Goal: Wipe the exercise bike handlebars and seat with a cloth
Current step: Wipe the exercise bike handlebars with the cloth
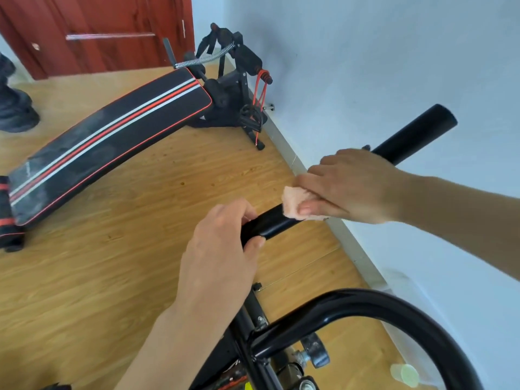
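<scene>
The exercise bike's black handlebar (pixel 413 130) runs diagonally from the lower middle up to the right. My left hand (pixel 222 249) grips its near left end, fingers wrapped around the bar. My right hand (pixel 351 187) presses a folded pink cloth (pixel 295 202) onto the middle of the same bar, just right of the left hand. A curved black bar (pixel 365 302) of the bike arcs across the lower right, above the frame post (pixel 253 333). The seat is out of view.
A black sit-up bench (pixel 107 136) with red and white stripes lies on the wooden floor (pixel 112 277) at the left. A white wall (pixel 365 66) runs along the right. A red-brown door (pixel 98 32) stands at the back, dark shoes (pixel 14 105) at far left.
</scene>
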